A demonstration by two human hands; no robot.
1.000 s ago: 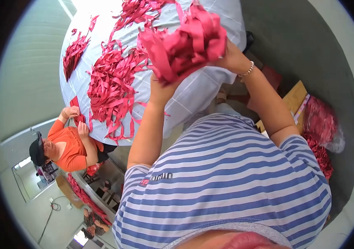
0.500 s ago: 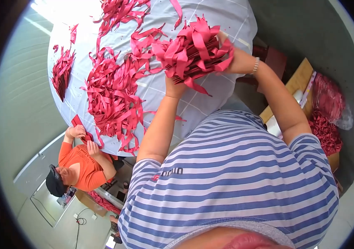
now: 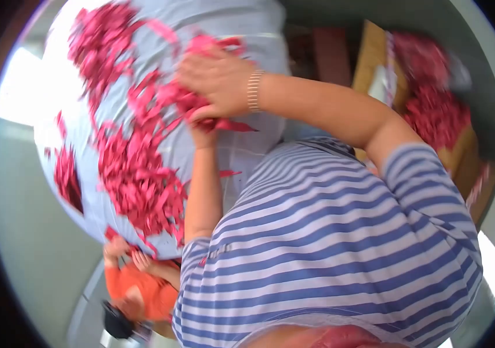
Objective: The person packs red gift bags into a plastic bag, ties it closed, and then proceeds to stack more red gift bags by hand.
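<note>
A bundle of pink-red ribboned pieces is between my hands on the pale cloth-covered table. My right hand, with a bracelet at its wrist, lies over the bundle with its fingers stretched across it. Under the bundle's near side is my left hand, its fingers mostly hidden by the ribbons and my right hand. Loose pink-red ribbons are heaped left of my left forearm, and another heap lies at the upper left.
A person in orange works at the table's lower left edge, both hands on a red strip. A small fanned red bundle lies at the left edge. Boxes and bagged red material stand at the right.
My right hand has moved from the bundle's right side to over its top. The bundle has tilted and shifted left in view. The whole view has turned and is blurred.
</note>
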